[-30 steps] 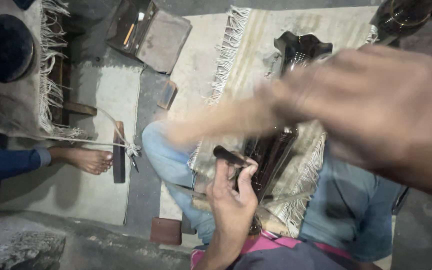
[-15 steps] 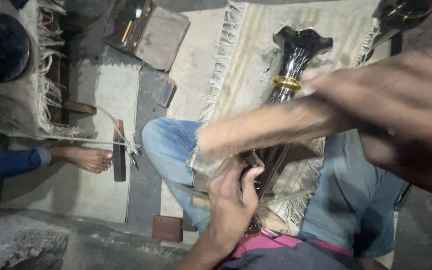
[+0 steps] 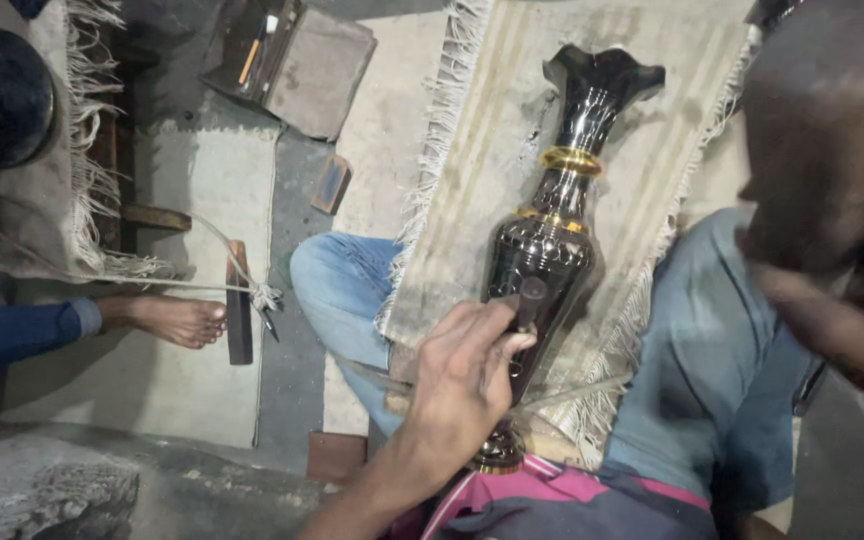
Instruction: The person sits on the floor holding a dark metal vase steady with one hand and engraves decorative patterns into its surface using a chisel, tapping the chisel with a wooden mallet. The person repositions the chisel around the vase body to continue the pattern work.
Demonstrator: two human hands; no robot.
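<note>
Dark metal vase [image 3: 552, 240] now unblocked; right hand [image 3: 832, 200] lifted aside, grip unclear; left hand [image 3: 462, 385] still pinches a small tool [image 3: 529, 300].

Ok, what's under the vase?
The vase lies on a fringed beige mat across the knees. Its base end is hidden behind the left hand and clothing.

The vase [image 3: 550, 240] across my lap is polished dark metal, mirror-glossy, with bright brass-coloured bands (the body carries fine cut patterning). The short tool [image 3: 526, 303] in my left hand [image 3: 467, 385] looks matt and dark. Under the vase lies a coarse woven cloth mat [image 3: 497, 150], dull beige with a fringed edge. My jeans [image 3: 337, 290] are soft blue denim.
</note>
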